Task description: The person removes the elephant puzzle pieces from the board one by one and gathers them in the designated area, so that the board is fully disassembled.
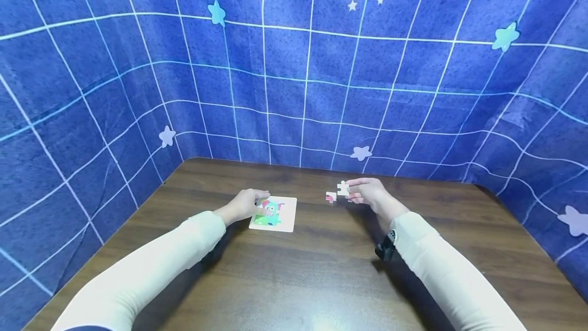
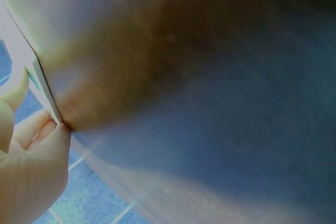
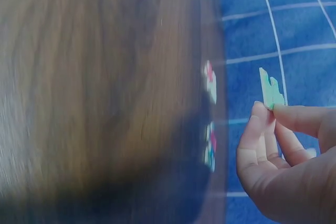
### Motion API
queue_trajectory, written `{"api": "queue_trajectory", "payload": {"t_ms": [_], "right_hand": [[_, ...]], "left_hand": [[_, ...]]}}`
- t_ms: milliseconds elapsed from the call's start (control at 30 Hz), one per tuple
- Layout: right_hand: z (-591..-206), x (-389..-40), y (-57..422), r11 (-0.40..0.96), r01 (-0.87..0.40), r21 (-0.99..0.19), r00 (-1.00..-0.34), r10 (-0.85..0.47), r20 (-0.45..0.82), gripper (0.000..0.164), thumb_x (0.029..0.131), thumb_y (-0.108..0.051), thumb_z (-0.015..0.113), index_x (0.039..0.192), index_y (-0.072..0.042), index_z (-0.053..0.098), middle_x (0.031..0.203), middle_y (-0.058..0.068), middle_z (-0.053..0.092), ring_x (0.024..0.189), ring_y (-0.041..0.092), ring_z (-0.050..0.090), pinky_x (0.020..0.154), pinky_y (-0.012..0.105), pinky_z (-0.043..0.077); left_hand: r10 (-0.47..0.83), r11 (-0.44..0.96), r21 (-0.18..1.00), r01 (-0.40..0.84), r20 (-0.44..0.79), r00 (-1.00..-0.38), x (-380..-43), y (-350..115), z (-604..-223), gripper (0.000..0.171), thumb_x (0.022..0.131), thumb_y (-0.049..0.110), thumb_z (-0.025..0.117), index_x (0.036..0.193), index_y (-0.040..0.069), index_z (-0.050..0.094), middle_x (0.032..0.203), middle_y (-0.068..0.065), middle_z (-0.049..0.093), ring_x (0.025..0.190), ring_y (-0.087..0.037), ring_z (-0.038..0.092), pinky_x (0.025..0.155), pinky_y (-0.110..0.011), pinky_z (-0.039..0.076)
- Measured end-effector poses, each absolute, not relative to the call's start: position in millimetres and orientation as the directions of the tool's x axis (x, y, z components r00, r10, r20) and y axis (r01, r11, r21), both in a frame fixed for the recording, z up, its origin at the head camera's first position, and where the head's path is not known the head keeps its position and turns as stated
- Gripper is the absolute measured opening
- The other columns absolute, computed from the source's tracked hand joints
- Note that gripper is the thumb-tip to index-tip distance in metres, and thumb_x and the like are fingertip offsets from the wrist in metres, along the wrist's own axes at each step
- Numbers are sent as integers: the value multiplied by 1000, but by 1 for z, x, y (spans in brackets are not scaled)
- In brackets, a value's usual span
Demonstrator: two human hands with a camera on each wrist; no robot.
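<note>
A square puzzle board (image 1: pixel 287 214) with a colourful monster picture lies on the table to the left. My left hand (image 1: pixel 245 206) grips its left side, thumb over the picture; the left wrist view shows the fingers of that hand (image 2: pixel 39 161) at the edge of the board (image 2: pixel 46 90). Farther right, my right hand (image 1: pixel 371 193) pinches a jigsaw piece (image 1: pixel 342 188) between thumb and fingertips. Greenish in the right wrist view, this piece (image 3: pixel 271 90) is held up above the tabletop by my right hand (image 3: pixel 286 163).
Two other jigsaw pieces lie on the table: a pink and white one (image 1: pixel 331 197) left of my right hand, and a multicoloured one (image 3: pixel 210 148) seen in the right wrist view. A blue curtain (image 1: pixel 294 91) with stars and white lines hangs behind the brown wooden table (image 1: pixel 294 269).
</note>
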State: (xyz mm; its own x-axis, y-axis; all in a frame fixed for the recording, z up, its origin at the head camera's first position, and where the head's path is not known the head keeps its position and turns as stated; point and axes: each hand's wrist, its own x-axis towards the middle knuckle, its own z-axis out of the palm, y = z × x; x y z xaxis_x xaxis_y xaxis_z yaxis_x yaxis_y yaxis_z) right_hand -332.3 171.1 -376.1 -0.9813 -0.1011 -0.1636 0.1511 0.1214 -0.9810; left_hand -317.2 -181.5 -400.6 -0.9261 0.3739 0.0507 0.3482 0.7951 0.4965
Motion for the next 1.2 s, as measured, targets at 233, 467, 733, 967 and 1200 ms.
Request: {"api": "queue_trajectory", "payload": {"t_ms": [233,467,733,967,1200], "right_hand": [[-380,-337,190,131,160,-978,-985,-35,-166,40,89,9,56,128,15,51,70,-2,67,63,7,64,66,20,58],[-381,-339,204,138,159,-978,-987,-4,-161,41,87,11,56,128,16,51,69,-2,67,60,6,62,61,17,56],[-384,-337,220,150,172,-974,-985,3,-174,43,88,12,55,130,18,48,68,-2,67,59,5,61,60,17,56],[-391,-334,236,218,183,-959,-983,32,-181,44,87,11,55,129,19,48,65,-3,64,57,4,60,56,14,54],[-391,-330,247,277,195,-941,-980,96,-175,41,82,12,55,122,21,53,59,-2,63,54,3,58,51,13,52]], "left_hand": [[382,814,453,362,50,-923,-319,-182,-404,59,83,21,76,134,-2,55,142,-15,52,134,-37,45,113,-48,35],[396,826,421,376,41,-917,-321,-184,-404,60,86,22,74,137,0,52,144,-14,50,138,-35,41,115,-48,31],[406,817,431,383,41,-913,-323,-186,-404,59,86,22,73,137,-1,52,144,-15,50,138,-36,40,115,-49,31],[419,813,422,401,55,-906,-323,-187,-408,59,86,25,74,135,-1,53,143,-15,51,137,-36,41,115,-48,31],[422,813,418,406,58,-905,-324,-188,-409,58,87,24,72,136,-1,53,144,-15,51,137,-36,41,115,-48,31]]}}
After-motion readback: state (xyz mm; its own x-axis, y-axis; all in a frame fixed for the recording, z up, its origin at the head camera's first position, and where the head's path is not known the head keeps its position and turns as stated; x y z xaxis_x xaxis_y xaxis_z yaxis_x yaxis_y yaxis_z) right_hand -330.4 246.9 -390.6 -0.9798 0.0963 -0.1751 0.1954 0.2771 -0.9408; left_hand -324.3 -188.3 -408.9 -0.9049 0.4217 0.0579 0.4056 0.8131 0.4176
